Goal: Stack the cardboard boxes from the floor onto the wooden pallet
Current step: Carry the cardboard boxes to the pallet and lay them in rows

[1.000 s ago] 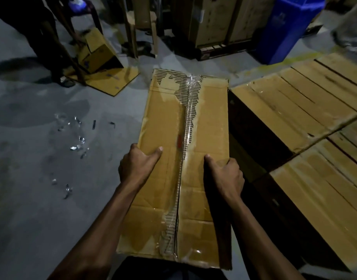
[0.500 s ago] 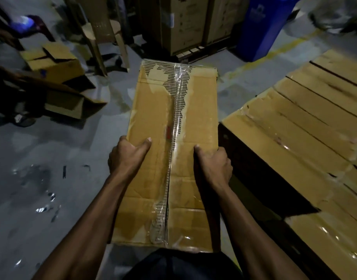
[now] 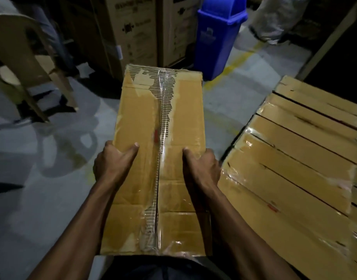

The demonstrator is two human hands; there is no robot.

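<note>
**Long carton held in both hands, above the floor, beside stacked cartons**

Item in hand: one long cardboard box point(image 3: 163, 158), carried lengthwise away from the person and clear of the grey floor point(image 3: 32, 199). Its top seam is covered with clear tape, and the paper facing is torn away along the seam, exposing the fluting, most widely at the far end.

Left hand point(image 3: 113, 161): grips the box's left long edge about midway along, thumb lying on the top face, fingers wrapped down over the side and out of sight.

Right hand point(image 3: 202, 164): grips the right long edge opposite the left hand, thumb on top, fingers curled over the side.

To the right, just beside the carried box and lower, lies a layer of stacked boxes point(image 3: 294, 168), taped, set side by side with dark gaps between them. Whether a pallet sits beneath them cannot be told.

Surroundings: a blue bin point(image 3: 218, 37) stands on the floor beyond the box's far end; tall printed cartons point(image 3: 133, 31) stand to its left; a plastic chair point(image 3: 22, 57) stands at far left. A yellow floor line point(image 3: 234, 63) runs near the bin.
</note>
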